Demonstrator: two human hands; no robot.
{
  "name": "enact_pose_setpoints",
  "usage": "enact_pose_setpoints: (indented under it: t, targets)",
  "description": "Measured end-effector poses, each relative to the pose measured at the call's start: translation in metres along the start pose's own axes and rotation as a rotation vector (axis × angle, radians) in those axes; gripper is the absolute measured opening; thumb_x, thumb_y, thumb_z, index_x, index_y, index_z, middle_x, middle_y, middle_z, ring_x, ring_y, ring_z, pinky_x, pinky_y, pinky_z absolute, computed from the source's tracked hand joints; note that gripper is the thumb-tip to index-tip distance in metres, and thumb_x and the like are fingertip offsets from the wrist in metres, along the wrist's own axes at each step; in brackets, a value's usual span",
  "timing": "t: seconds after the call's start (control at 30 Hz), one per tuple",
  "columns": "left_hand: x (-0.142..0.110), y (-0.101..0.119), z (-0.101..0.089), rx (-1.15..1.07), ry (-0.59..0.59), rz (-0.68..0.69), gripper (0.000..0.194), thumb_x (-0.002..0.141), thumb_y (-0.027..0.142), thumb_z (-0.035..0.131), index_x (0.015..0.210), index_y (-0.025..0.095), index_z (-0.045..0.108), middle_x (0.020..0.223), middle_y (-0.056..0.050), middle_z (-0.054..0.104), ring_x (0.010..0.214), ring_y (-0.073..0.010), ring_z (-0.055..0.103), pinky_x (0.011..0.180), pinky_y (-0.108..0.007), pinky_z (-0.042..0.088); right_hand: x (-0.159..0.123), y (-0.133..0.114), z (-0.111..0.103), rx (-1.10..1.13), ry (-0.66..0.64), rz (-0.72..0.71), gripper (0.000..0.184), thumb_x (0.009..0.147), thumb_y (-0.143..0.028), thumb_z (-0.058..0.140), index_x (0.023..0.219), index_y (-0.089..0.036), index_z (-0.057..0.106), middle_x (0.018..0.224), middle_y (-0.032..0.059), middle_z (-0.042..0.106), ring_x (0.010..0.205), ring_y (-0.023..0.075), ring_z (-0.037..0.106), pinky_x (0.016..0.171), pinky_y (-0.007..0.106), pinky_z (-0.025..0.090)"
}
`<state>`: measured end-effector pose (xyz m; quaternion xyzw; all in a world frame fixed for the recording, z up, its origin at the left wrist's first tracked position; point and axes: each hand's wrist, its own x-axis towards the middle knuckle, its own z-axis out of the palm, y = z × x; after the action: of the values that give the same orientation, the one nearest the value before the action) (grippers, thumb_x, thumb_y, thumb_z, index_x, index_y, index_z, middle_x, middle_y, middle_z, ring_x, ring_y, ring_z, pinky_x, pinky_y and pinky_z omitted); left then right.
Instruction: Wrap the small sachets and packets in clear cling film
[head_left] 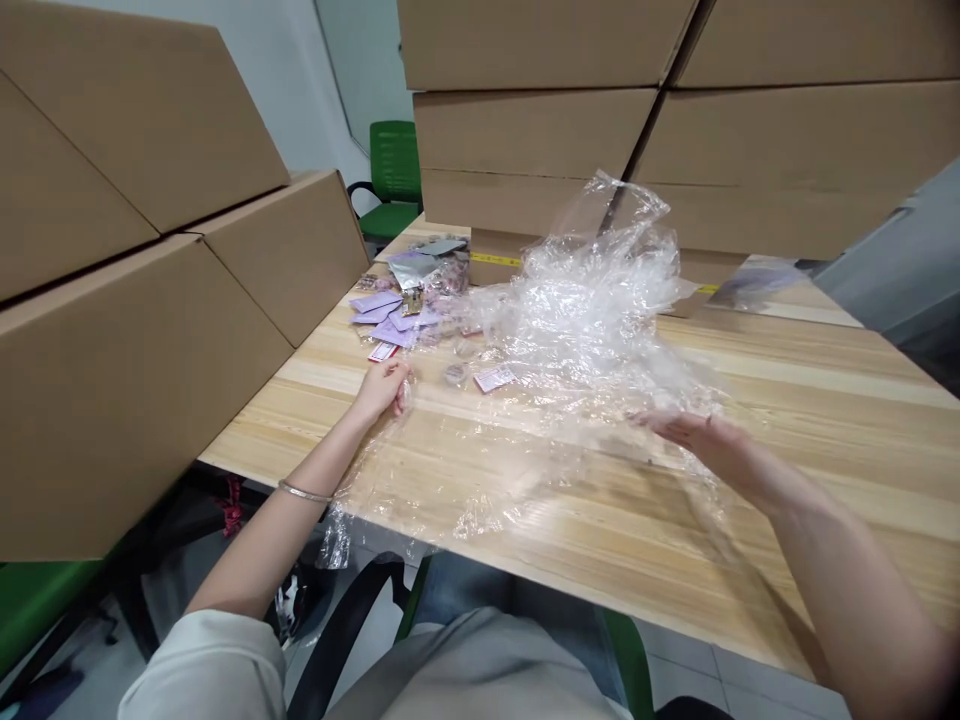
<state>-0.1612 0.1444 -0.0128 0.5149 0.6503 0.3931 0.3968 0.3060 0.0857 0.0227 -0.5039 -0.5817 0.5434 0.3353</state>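
Clear plastic film [592,320] lies in a large crumpled heap on the wooden table, and a thinner stretch of it spreads toward the front edge. My left hand [384,388] is closed, pinching a bit of the film at the left side of the table. Over the right part of the film, my right hand [697,440] is stretched out with straight fingers, holding nothing that I can see. Between the hands and the heap lie a small printed card [494,379] and a small round clear item [454,374].
Lilac envelopes [394,318] and silvery packets [420,265] are piled at the back left of the table [825,400]. Large cardboard boxes [525,130] wall off the back, and more boxes [285,260] stand along the left. A green chair [394,170] is behind.
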Motion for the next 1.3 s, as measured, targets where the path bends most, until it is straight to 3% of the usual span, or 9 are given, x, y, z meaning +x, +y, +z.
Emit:
enact_pose_setpoints:
  t: [0.17, 0.37, 0.53, 0.67, 0.83, 0.93, 1.1, 1.2, 1.3]
  targets:
    - [0.011, 0.009, 0.008, 0.146, -0.069, -0.005, 0.023, 0.088, 0.04, 0.051, 0.084, 0.019, 0.059, 0.04, 0.006, 0.045, 0.034, -0.0152, 0.05, 0.038, -0.023, 0.037, -0.01, 0.017, 0.034, -0.078, 0.037, -0.087, 0.035, 0.071, -0.06, 0.076, 0.088, -0.03, 0.068, 0.122, 0.0096, 0.07, 0.125, 0.0352, 0.058, 0.106, 0.053, 0.045]
    - [0.025, 0.01, 0.007, 0.405, 0.016, 0.047, 0.025, 0.086, 0.037, 0.05, 0.077, 0.018, 0.063, 0.051, -0.002, 0.058, 0.054, -0.0205, 0.061, 0.054, -0.027, 0.045, -0.011, 0.005, 0.056, 0.026, -0.245, -0.112, 0.034, 0.082, -0.059, 0.067, 0.09, -0.026, 0.065, 0.078, 0.0038, 0.07, 0.076, 0.0252, 0.071, 0.08, 0.044, 0.056]
    - [0.039, 0.017, -0.012, 0.605, 0.241, 0.187, 0.039, 0.093, 0.041, 0.04, 0.107, 0.015, 0.065, 0.117, -0.017, 0.064, 0.118, -0.0329, 0.055, 0.098, -0.04, 0.043, -0.029, -0.001, 0.058, -0.038, 0.089, 0.068, 0.037, 0.088, -0.06, 0.058, 0.075, -0.025, 0.058, 0.057, -0.0015, 0.054, 0.046, 0.0151, 0.052, 0.048, 0.031, 0.046]
    - [0.07, 0.021, -0.021, 0.997, 0.163, 0.286, 0.06, 0.088, 0.046, 0.051, 0.137, 0.012, 0.049, 0.138, -0.021, 0.049, 0.127, -0.0369, 0.048, 0.106, -0.044, 0.037, -0.036, 0.025, 0.058, -0.179, 0.205, 0.239, 0.042, 0.088, -0.065, 0.052, 0.082, -0.024, 0.058, 0.052, -0.0027, 0.051, 0.039, 0.0147, 0.043, 0.04, 0.03, 0.037]
    - [0.101, 0.022, -0.015, 1.17, 0.044, 0.212, 0.069, 0.083, 0.04, 0.059, 0.142, 0.008, 0.045, 0.137, -0.028, 0.051, 0.123, -0.0434, 0.049, 0.101, -0.051, 0.039, -0.048, 0.04, 0.064, -0.947, 0.492, 0.148, 0.049, 0.09, -0.05, 0.052, 0.127, -0.017, 0.054, 0.098, 0.0187, 0.07, 0.083, 0.0403, 0.069, 0.067, 0.056, 0.054]
    - [0.104, 0.025, -0.01, 1.193, 0.048, 0.213, 0.058, 0.087, 0.03, 0.052, 0.14, 0.006, 0.046, 0.133, -0.03, 0.053, 0.121, -0.0443, 0.05, 0.099, -0.053, 0.039, -0.052, 0.027, 0.068, -1.178, 0.613, -0.174, 0.061, 0.094, -0.031, 0.048, 0.151, -0.016, 0.033, 0.143, 0.0254, 0.049, 0.129, 0.0468, 0.05, 0.096, 0.068, 0.046]
    - [0.093, 0.035, -0.009, 1.197, 0.083, 0.248, 0.049, 0.092, 0.019, 0.039, 0.139, 0.009, 0.049, 0.131, -0.027, 0.055, 0.118, -0.0401, 0.054, 0.096, -0.051, 0.042, -0.022, 0.012, 0.08, -1.108, 0.019, -0.632, 0.061, 0.096, -0.032, 0.052, 0.154, -0.028, 0.033, 0.156, 0.0093, 0.041, 0.145, 0.0318, 0.034, 0.116, 0.062, 0.032]
    - [0.079, 0.042, -0.017, 1.187, 0.108, 0.267, 0.046, 0.093, 0.018, 0.039, 0.138, 0.012, 0.052, 0.128, -0.022, 0.059, 0.111, -0.0353, 0.06, 0.093, -0.044, 0.046, 0.002, 0.021, 0.092, -1.05, -0.241, -0.642, 0.062, 0.095, -0.044, 0.056, 0.152, -0.034, 0.037, 0.161, 0.0045, 0.03, 0.149, 0.0322, 0.024, 0.118, 0.063, 0.025]
    - [0.051, 0.049, -0.029, 1.119, 0.234, 0.357, 0.042, 0.097, 0.019, 0.037, 0.134, 0.013, 0.056, 0.122, -0.019, 0.064, 0.106, -0.0334, 0.064, 0.09, -0.042, 0.049, 0.015, 0.035, 0.101, -1.034, -0.279, -0.584, 0.061, 0.097, -0.049, 0.051, 0.154, -0.036, 0.033, 0.164, 0.0023, 0.019, 0.151, 0.0318, 0.015, 0.12, 0.063, 0.018]
